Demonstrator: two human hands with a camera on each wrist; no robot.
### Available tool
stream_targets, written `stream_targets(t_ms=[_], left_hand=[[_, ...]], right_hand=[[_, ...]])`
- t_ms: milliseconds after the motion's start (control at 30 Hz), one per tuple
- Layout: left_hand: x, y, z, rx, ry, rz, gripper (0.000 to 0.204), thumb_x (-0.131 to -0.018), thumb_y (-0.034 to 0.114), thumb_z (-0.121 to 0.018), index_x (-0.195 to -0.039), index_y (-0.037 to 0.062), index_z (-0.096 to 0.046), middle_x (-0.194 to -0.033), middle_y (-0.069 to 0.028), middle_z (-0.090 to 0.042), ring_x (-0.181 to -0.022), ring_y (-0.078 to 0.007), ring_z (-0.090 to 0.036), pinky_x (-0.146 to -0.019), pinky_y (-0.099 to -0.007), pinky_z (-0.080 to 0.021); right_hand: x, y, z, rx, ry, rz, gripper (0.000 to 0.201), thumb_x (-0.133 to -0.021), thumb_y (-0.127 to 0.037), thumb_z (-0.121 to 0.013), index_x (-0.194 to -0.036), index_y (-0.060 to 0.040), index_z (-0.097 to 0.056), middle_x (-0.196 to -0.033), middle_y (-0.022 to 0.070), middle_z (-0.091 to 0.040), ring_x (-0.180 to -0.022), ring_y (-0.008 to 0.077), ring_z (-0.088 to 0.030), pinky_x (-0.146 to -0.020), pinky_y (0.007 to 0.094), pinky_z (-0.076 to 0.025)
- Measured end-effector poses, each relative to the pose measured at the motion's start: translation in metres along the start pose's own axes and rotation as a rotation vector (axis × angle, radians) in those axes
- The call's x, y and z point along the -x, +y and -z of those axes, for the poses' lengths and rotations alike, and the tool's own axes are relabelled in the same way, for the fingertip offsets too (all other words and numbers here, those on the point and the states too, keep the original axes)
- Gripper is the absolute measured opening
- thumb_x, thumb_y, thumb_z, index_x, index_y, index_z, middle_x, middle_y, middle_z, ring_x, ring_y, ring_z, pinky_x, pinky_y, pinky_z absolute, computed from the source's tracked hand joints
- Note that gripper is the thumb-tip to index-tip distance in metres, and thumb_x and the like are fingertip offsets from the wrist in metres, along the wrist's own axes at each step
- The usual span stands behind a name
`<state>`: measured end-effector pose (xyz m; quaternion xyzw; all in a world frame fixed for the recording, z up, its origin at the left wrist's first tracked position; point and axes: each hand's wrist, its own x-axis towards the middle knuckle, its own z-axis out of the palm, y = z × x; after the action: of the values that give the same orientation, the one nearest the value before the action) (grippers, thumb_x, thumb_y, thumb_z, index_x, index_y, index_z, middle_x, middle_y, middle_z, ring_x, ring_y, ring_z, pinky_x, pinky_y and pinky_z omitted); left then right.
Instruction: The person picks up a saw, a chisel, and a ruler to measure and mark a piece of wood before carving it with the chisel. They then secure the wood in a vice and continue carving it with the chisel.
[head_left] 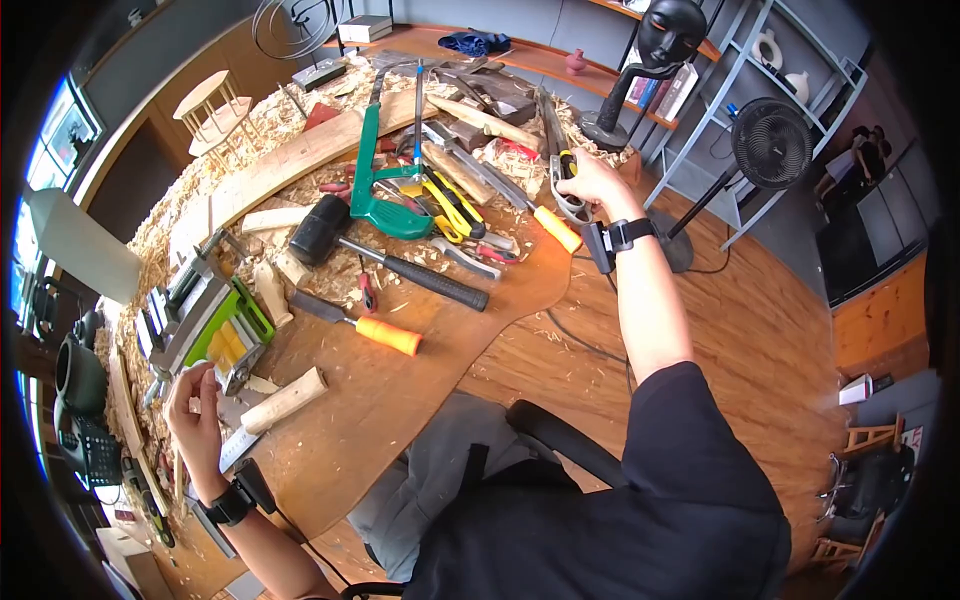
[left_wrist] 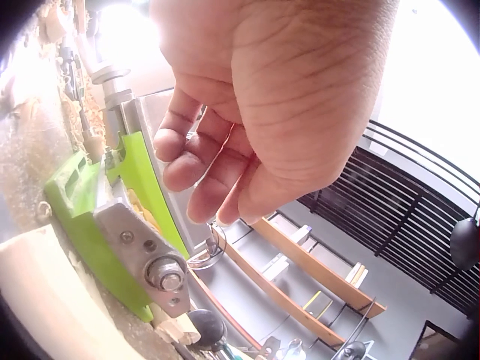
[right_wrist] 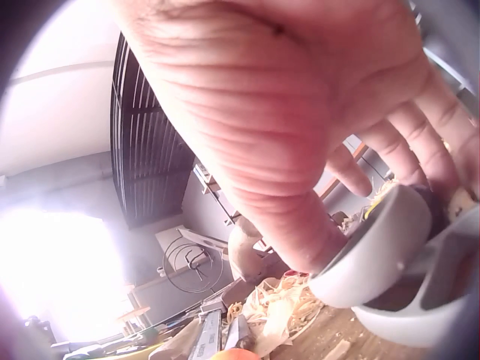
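My right hand (head_left: 598,185) is at the bench's right edge, gripping a grey tool with rounded loops (right_wrist: 379,251), thumb on one side and fingers on the other. Its exact kind I cannot tell. Beside that hand lies an orange-handled chisel (head_left: 556,228). At the bench's left, my left hand (head_left: 193,415) is raised with loosely bent fingers and nothing visible between them. It hovers close by a green and metal vise (left_wrist: 142,217). A short peeled stick (head_left: 285,400) lies just right of the left hand, over a metal blade (head_left: 238,447).
On the shaving-strewn bench lie a black mallet (head_left: 320,228), a green hacksaw (head_left: 395,218), another orange-handled chisel (head_left: 388,335) and a long plank (head_left: 300,165). A black head sculpture (head_left: 605,125) stands at the far corner, with a fan (head_left: 772,143) beyond the right edge.
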<state>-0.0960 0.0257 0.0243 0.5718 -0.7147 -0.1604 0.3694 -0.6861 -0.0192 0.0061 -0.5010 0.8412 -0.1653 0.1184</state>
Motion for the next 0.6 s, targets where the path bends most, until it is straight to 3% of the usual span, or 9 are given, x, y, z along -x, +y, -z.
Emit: stream_targets(t_ms=[33,133,233,267,300,367,400,433,600], left_hand=[[0.0,-0.002,0.0,0.006,0.006,0.003,0.018,-0.096,0.013,-0.059,-0.099,-0.0031,-0.066,-0.079,-0.0051,-0.061,-0.071,-0.0118,-0.057,-0.066,-0.0263,-0.046],[0.0,-0.004,-0.001,0.02,0.015,0.008,0.019,-0.096,0.014,-0.059,-0.099,-0.0029,-0.066,-0.079,-0.005,-0.062,-0.071,-0.0115,-0.057,-0.066,-0.0261,-0.046],[0.0,-0.005,-0.001,0.029,0.013,0.021,0.019,-0.096,0.014,-0.06,-0.1,-0.003,-0.066,-0.079,-0.005,-0.062,-0.071,-0.0115,-0.057,-0.066,-0.026,-0.046],[0.0,-0.005,0.0,0.032,0.009,0.031,0.018,-0.096,0.014,-0.06,-0.1,-0.003,-0.066,-0.079,-0.005,-0.062,-0.071,-0.0115,-0.057,-0.066,-0.0259,-0.046],[0.0,-0.005,0.0,0.03,0.012,0.035,0.018,-0.096,0.014,-0.06,-0.1,-0.003,-0.066,-0.079,-0.005,-0.062,-0.071,-0.0115,-0.057,-0.066,-0.0259,-0.046],[0.0,-0.006,0.0,0.029,0.017,0.014,0.018,-0.096,0.013,-0.06,-0.1,-0.0031,-0.066,-0.079,-0.0049,-0.062,-0.072,-0.0116,-0.057,-0.066,-0.0259,-0.046],[0.0,-0.006,0.0,0.026,0.016,0.018,0.018,-0.096,0.013,-0.06,-0.1,-0.0031,-0.066,-0.079,-0.0049,-0.062,-0.072,-0.0116,-0.057,-0.066,-0.0259,-0.046],[0.0,-0.005,-0.001,0.033,0.018,0.013,0.018,-0.096,0.013,-0.06,-0.1,-0.0032,-0.066,-0.079,-0.0049,-0.062,-0.072,-0.0116,-0.057,-0.066,-0.0259,-0.046],[0.0,-0.005,0.001,0.006,0.002,0.01,0.017,-0.095,0.012,-0.06,-0.1,-0.0032,-0.066,-0.079,-0.0051,-0.062,-0.072,-0.0115,-0.057,-0.067,-0.0261,-0.046]], right_hand=[[0.0,0.0,0.003,-0.002,0.003,-0.001,0.072,-0.07,-0.026,-0.075,-0.13,0.0047,-0.05,-0.113,0.0242,-0.065,-0.098,0.033,-0.067,-0.083,0.0394,-0.057],[-0.007,0.007,0.007,-0.197,0.019,-0.09,0.065,-0.072,-0.015,-0.071,-0.132,0.0012,-0.052,-0.112,0.0219,-0.065,-0.072,0.0248,-0.071,-0.045,0.0323,-0.058],[-0.012,0.014,0.004,-0.23,-0.044,-0.042,0.065,-0.074,-0.015,-0.071,-0.134,0.0004,-0.05,-0.112,0.0224,-0.065,-0.074,0.0246,-0.071,-0.047,0.032,-0.059],[-0.016,0.019,0.001,-0.21,-0.05,-0.06,0.062,-0.076,-0.021,-0.073,-0.132,-0.0012,-0.053,-0.116,0.0211,-0.065,-0.083,0.0269,-0.071,-0.06,0.0366,-0.061],[-0.014,0.019,0.003,-0.21,-0.053,-0.056,0.062,-0.076,-0.021,-0.073,-0.132,-0.0012,-0.053,-0.116,0.0211,-0.065,-0.083,0.0269,-0.071,-0.06,0.0366,-0.061],[-0.006,0.019,0.006,-0.078,0.133,0.074,0.054,-0.078,-0.028,-0.074,-0.124,-0.0023,-0.06,-0.114,0.0194,-0.066,-0.094,0.0295,-0.069,-0.077,0.0408,-0.057],[-0.004,0.019,0.008,-0.02,0.212,0.125,0.044,-0.08,-0.033,-0.075,-0.111,-0.0028,-0.066,-0.105,0.0175,-0.069,-0.099,0.031,-0.067,-0.086,0.0422,-0.051],[0.008,0.011,0.015,0.016,0.259,0.187,0.035,-0.08,-0.031,-0.074,-0.099,-0.0025,-0.068,-0.092,0.0159,-0.071,-0.09,0.0306,-0.068,-0.079,0.0402,-0.053],[0.054,-0.016,0.015,0.018,-0.117,0.33,0.028,-0.079,-0.03,-0.075,-0.087,-0.0043,-0.069,-0.081,0.0144,-0.07,-0.076,0.0271,-0.069,-0.068,0.0386,-0.052]])
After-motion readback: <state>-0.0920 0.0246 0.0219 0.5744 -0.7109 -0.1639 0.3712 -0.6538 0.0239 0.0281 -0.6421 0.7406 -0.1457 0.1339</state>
